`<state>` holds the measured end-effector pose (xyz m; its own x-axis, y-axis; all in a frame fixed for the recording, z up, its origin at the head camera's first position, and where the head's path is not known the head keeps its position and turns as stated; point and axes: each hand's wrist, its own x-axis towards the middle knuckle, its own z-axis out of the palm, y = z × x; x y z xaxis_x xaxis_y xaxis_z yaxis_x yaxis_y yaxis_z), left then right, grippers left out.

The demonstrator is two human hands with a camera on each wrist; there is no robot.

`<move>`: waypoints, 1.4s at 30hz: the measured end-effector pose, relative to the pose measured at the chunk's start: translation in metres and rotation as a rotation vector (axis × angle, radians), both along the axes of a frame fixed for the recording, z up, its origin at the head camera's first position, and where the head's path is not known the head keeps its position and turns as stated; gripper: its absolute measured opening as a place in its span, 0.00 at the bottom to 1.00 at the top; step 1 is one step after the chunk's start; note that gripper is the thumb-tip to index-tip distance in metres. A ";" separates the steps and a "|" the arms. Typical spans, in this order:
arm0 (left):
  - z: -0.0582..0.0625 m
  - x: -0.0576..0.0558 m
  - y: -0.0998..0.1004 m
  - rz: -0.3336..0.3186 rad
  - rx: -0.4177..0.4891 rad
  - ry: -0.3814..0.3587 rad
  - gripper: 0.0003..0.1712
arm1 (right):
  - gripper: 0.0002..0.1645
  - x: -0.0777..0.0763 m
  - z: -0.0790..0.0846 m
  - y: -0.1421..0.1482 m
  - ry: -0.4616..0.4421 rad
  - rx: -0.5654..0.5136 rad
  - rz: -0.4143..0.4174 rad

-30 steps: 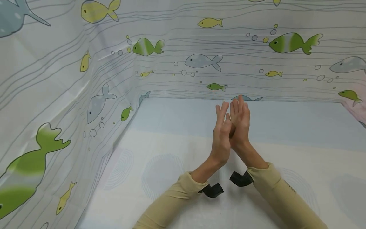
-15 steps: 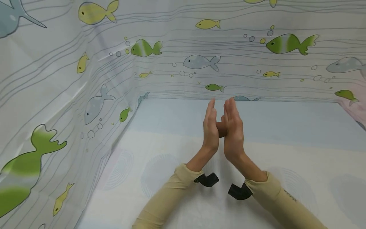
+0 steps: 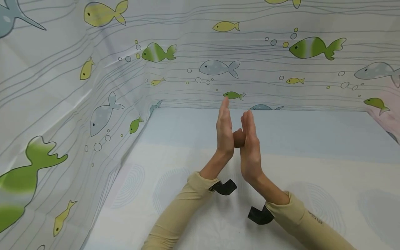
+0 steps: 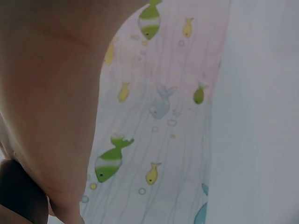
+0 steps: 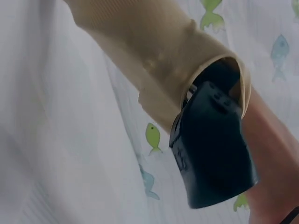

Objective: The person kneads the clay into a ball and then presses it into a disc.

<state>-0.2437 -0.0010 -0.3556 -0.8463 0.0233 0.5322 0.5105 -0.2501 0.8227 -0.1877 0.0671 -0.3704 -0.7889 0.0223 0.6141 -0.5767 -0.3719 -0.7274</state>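
A small brown round lump (image 3: 239,139) is caught between two upright palms in the head view. My left hand (image 3: 224,133) presses it from the left, fingers straight and pointing away from me. From the right, the flat palm of my right hand (image 3: 251,152) faces it, its straight fingertips lower in the view than the left ones. Both hands are raised over the table. Bare skin (image 4: 51,102) fills the left of the left wrist view, and the lump is out of sight there. The right wrist view shows a sleeve (image 5: 140,46) and a bare wrist, not the lump.
A pale blue and white cloth (image 3: 193,222) covers the table. Fish-printed sheeting (image 3: 187,38) hangs behind and along the left side. Black angled mounts (image 3: 225,187) stick out under both sleeve cuffs; one black mount (image 5: 215,154) looms large in the right wrist view.
The palms have slid against each other: my left hand has gone forward and left, my right hand back toward me. The brown lump, mostly hidden at first, now shows between them.
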 end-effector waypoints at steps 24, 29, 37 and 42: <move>-0.027 0.037 0.018 -0.011 -0.108 -0.012 0.39 | 0.43 -0.030 0.004 0.016 -0.229 -0.252 -0.007; -0.025 0.026 0.016 0.004 -0.088 -0.055 0.38 | 0.44 -0.023 0.003 0.015 -0.169 -0.167 -0.048; -0.003 0.009 0.008 0.039 -0.073 -0.022 0.38 | 0.42 -0.009 -0.011 0.006 -0.205 -0.116 -0.003; 0.006 0.009 0.007 0.043 -0.073 0.022 0.39 | 0.42 -0.009 -0.011 0.004 -0.212 -0.111 0.008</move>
